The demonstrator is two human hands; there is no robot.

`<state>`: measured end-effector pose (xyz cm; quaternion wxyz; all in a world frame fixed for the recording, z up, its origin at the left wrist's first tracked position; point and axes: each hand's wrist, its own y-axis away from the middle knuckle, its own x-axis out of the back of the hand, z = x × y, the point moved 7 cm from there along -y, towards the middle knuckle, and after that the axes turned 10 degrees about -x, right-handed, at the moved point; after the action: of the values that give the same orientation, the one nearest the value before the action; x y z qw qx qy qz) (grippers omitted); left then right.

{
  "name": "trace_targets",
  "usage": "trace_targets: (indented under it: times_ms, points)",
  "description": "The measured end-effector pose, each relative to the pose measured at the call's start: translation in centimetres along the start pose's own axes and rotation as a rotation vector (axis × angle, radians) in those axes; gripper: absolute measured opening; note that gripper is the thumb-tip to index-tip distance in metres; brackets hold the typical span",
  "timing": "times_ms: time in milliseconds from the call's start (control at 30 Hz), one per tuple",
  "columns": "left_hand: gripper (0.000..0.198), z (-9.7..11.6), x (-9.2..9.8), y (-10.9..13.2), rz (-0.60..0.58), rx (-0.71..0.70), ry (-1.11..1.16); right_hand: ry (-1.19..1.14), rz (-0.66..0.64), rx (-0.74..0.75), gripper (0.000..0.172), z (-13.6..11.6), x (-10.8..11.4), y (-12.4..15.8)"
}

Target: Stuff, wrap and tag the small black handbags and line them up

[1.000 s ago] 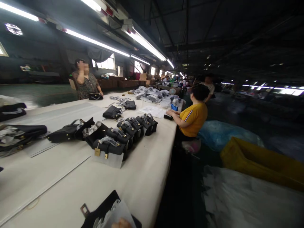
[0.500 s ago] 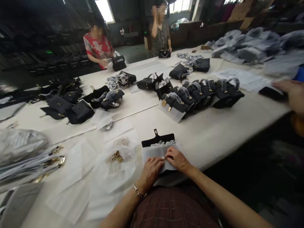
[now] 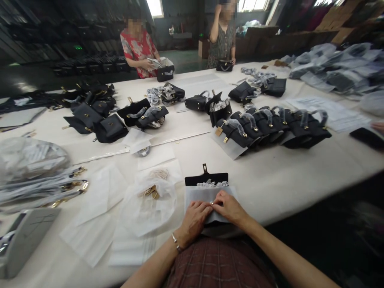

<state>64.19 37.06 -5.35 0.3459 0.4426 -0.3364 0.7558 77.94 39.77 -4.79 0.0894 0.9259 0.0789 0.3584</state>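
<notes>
A small black handbag [image 3: 206, 179] lies at the near edge of the white table [image 3: 285, 180], its front covered by a sheet of white tissue paper [image 3: 199, 196]. My left hand [image 3: 194, 221] and my right hand [image 3: 230, 209] rest side by side on that sheet, fingertips meeting in a pinch at a small metal fitting on the bag front. A bracelet circles my left wrist. Just left of the bag lies a clear plastic bag [image 3: 150, 202] holding gold metal parts.
A row of finished black handbags [image 3: 270, 126] stands at mid-table right, more black bags [image 3: 99, 118] lie at left. Wrapped straps [image 3: 39, 188] sit at far left, loose tissue sheets [image 3: 90, 236] near me. Two people stand across the table; another person's hand [image 3: 378, 127] is by a phone [image 3: 367, 138].
The view swung from down the long table to my own work spot, then shifted slightly. My hands stay pinched together on the paper-covered bag.
</notes>
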Motion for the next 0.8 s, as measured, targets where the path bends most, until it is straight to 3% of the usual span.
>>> trace_targets:
  times_ms: [100,200,333,433,533,667,733,800]
  points:
    - [0.031,0.0,0.1,0.0,-0.001,0.001,0.005,0.043,0.003,0.011,0.011,-0.1,-0.1,0.1]
    - [0.036,0.3,0.4,-0.1,-0.025,-0.011,0.009,0.045,-0.083,0.043,0.014,-0.3,0.5,0.0]
    - [0.028,0.4,0.9,-0.3,-0.016,0.030,-0.002,0.033,-0.162,0.034,0.016,-1.1,3.3,-1.9]
    - [0.029,0.5,0.8,-0.5,-0.005,0.037,-0.038,0.048,-0.040,-0.019,0.018,-1.8,6.0,-4.8]
    - [0.032,0.5,0.3,-0.4,0.009,0.020,-0.076,0.085,0.115,-0.084,0.032,-2.0,7.5,-8.3]
    - [0.038,0.4,-0.1,-0.2,0.012,0.037,-0.064,0.116,0.103,-0.163,0.059,-1.7,6.3,-12.4]
    - [0.049,0.2,0.1,-0.4,0.007,0.080,-0.016,0.113,0.023,-0.189,0.056,-1.5,5.2,-13.5]
    - [0.058,0.1,0.4,-0.7,-0.002,0.127,0.016,0.113,-0.040,-0.204,0.039,-1.5,4.6,-13.8]
